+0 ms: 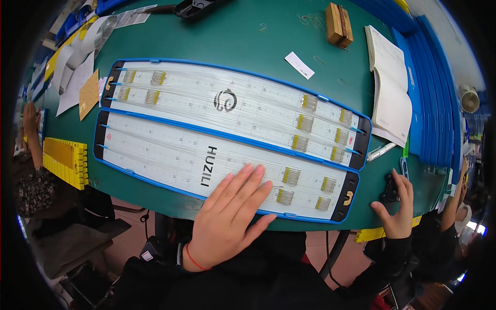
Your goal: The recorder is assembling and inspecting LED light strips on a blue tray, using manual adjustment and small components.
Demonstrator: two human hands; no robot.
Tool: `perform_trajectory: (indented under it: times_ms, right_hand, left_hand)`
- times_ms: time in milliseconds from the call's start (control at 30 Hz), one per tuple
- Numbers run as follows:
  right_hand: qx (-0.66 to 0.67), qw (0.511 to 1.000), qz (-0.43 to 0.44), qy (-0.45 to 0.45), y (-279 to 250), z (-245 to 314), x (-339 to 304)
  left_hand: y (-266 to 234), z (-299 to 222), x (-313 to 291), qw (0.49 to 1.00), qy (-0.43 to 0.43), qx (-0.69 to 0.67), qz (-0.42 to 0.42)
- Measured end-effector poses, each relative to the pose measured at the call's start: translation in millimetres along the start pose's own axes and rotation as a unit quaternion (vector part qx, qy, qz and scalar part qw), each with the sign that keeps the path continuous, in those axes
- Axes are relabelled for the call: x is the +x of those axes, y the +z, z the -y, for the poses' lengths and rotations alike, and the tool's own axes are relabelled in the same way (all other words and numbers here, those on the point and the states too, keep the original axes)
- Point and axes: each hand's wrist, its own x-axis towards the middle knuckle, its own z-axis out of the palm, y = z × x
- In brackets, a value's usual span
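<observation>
A long hinged fishing rig case (155, 61) with blue rims and white panels lies unfolded on the table in front of me. Fine lines run along both halves, and rows of small hooks (291, 176) with yellow sections sit toward the ends. My left hand (225, 219) rests flat on the nearer half, fingers stretched out over the lines left of the hooks. Off the case's right end, my right hand (399, 209) has thumb and fingers spread around a small black object (388, 190). Whether they touch it is unclear. A blue-handled tool (403, 167) lies just beyond its fingertips.
A wooden block (338, 26), a white paper slip (299, 65) and loose hooks (310, 20) lie on the green table (206, 39). An open notebook (390, 88) is at right. Yellow racks (67, 161) edge the left. Another person's arm (32, 134) shows far left.
</observation>
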Motion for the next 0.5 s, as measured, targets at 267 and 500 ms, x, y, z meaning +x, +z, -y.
perform_trajectory:
  times_ms: [267,500]
  right_hand:
    - [0.240,0.963,-0.119,0.043,7,-13,1]
    - [0.671,0.732,-0.086,-0.080,42,102,9]
  left_hand:
    - [2,1,0,0.999,0.007,0.037,0.005]
    - [5,5,-5,0.998,0.010,0.063,-0.009]
